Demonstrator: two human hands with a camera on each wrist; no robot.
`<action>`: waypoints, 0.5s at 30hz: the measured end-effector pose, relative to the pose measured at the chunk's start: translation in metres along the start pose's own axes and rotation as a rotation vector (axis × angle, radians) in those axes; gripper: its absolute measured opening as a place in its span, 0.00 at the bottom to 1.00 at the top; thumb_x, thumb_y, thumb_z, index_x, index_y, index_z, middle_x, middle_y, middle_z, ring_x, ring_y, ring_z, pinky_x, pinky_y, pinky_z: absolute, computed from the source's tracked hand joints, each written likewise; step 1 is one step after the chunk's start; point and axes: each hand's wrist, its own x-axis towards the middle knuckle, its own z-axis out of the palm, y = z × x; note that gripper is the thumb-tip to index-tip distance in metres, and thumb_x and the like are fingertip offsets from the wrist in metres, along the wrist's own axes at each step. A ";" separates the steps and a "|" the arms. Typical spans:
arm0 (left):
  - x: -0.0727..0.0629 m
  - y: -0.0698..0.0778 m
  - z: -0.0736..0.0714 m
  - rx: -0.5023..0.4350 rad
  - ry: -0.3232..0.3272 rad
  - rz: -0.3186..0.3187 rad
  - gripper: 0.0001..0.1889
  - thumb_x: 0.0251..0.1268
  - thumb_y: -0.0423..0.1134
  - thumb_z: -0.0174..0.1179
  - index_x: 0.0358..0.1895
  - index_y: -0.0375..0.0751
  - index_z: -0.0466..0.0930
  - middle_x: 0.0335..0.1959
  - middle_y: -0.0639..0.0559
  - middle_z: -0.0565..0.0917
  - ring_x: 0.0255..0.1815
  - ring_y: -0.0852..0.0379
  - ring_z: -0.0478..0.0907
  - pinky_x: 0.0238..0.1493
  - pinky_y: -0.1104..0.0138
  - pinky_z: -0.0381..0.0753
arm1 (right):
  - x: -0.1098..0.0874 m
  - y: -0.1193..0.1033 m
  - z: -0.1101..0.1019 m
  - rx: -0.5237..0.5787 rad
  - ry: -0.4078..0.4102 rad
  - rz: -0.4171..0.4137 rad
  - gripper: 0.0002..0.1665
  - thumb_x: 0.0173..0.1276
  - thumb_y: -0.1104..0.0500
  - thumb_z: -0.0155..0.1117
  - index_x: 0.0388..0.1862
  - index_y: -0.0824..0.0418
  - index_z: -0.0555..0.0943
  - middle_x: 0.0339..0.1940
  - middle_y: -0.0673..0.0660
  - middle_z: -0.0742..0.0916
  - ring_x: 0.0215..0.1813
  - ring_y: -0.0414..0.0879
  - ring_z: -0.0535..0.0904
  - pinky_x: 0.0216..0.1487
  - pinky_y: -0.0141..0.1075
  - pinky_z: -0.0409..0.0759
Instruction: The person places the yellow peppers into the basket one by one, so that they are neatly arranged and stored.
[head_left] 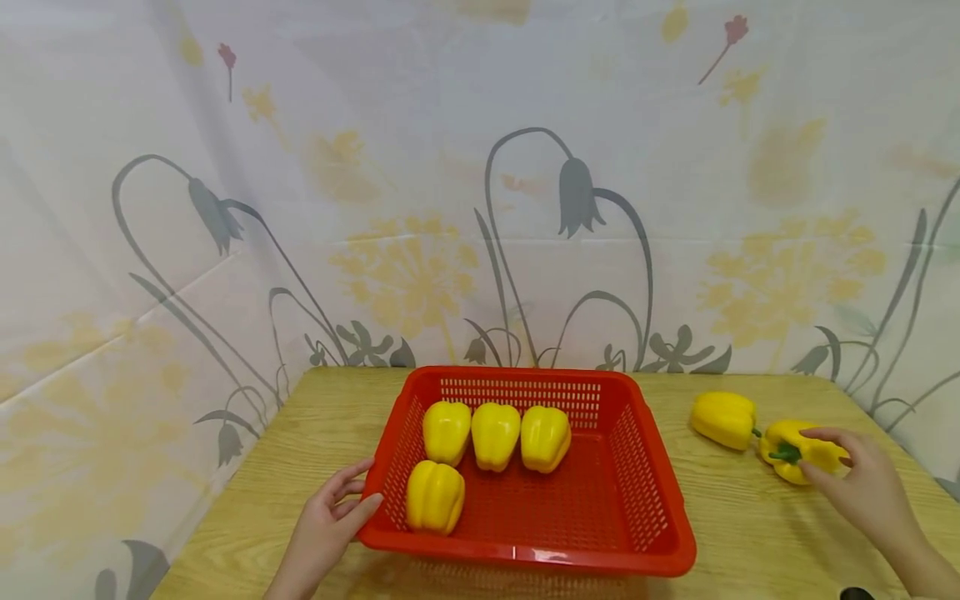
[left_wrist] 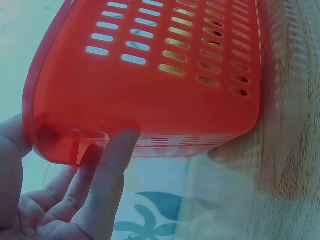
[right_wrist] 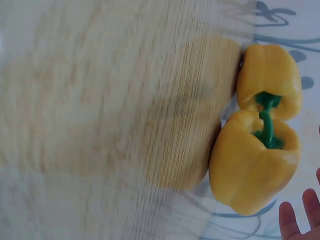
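Note:
A red plastic basket with slotted walls stands on the table, holding several yellow bell peppers. Its left rim is gripped by my left hand, thumb on one side and fingers on the other; the left wrist view shows the fingers at the basket's corner. Two more bell peppers lie right of the basket: one farther back, one nearer. Around the nearer one my right hand reaches with thumb and fingers spread. In the right wrist view, its fingertips are apart from that pepper.
The wooden table extends on both sides of the basket. Behind it hangs a pale cloth printed with flowers. A small dark object shows at the bottom edge, lower right; its kind is unclear.

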 end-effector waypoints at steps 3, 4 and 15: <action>0.000 0.000 0.000 -0.009 -0.002 -0.009 0.26 0.59 0.33 0.63 0.62 0.37 0.70 0.40 0.44 0.77 0.39 0.50 0.80 0.32 0.64 0.81 | 0.005 0.011 0.002 -0.021 -0.006 0.012 0.21 0.55 0.71 0.65 0.48 0.75 0.73 0.47 0.76 0.73 0.48 0.68 0.65 0.40 0.54 0.66; 0.000 0.000 0.000 -0.009 -0.001 -0.011 0.26 0.59 0.33 0.63 0.62 0.37 0.70 0.40 0.44 0.77 0.39 0.50 0.80 0.32 0.64 0.81 | 0.007 0.016 0.002 -0.021 -0.015 0.012 0.21 0.56 0.70 0.65 0.49 0.75 0.73 0.48 0.76 0.73 0.49 0.69 0.64 0.40 0.59 0.64; 0.001 0.000 0.000 -0.008 0.006 -0.029 0.26 0.59 0.34 0.64 0.62 0.38 0.70 0.40 0.45 0.77 0.40 0.50 0.80 0.32 0.65 0.81 | 0.015 0.031 0.001 -0.039 -0.182 0.050 0.30 0.62 0.62 0.63 0.57 0.78 0.65 0.52 0.83 0.64 0.52 0.79 0.56 0.47 0.72 0.53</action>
